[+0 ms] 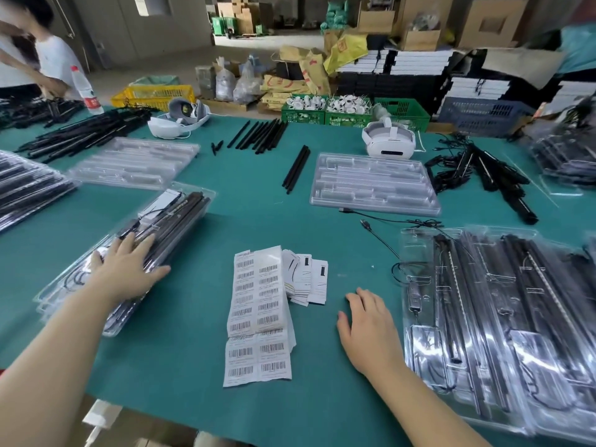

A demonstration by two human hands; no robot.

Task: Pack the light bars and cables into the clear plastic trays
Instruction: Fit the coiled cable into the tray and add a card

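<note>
My left hand point(127, 267) lies flat, fingers spread, on a filled clear plastic tray point(180, 208) holding black light bars and a cable, at the left of the green table. My right hand point(367, 327) rests open on the green cloth, just left of a pile of filled trays point(503, 304). One black cable point(383, 235) trails from that pile across the table. An empty clear tray point(374, 183) sits at centre right and a second empty tray point(135, 162) at the far left. Loose black light bars point(261, 133) lie further back.
Barcode label sheets point(258, 314) and small cards point(306, 275) lie between my hands. Two white headsets point(388, 140) point(177, 119) sit at the table's far side. More bars and cables point(483, 175) are heaped at the right. A person point(32, 59) stands far left. Crates and boxes fill the floor beyond.
</note>
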